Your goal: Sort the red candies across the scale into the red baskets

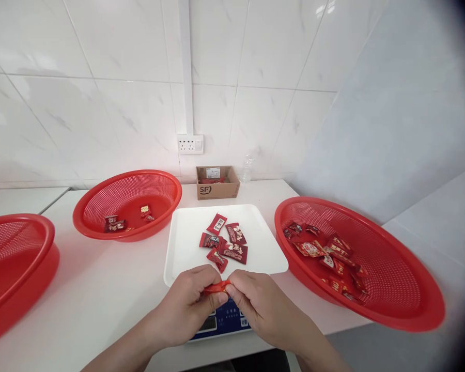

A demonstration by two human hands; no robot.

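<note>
Between my left hand [196, 299] and my right hand [256, 302] is a small red packet [216, 288], pinched from both sides and partly covered by the fingers. Both hands are closed on it, with the thumbs close together. They hover over the front edge of a white tray [182, 222], which sits on a blue electronic scale [232, 316]. Just beyond the hands, several red and dark red wrapped packets [234, 251] lie on the tray. The hands and wrists hide part of the scale's panel.
A red basket [406, 268] with many packets stands at the right, overhanging the table edge. Another red basket [101, 204] at back left holds a few packets; a third basket [42, 248] is cut off at left. Behind the tray are a cardboard box [217, 192] and a clear bottle [248, 168].
</note>
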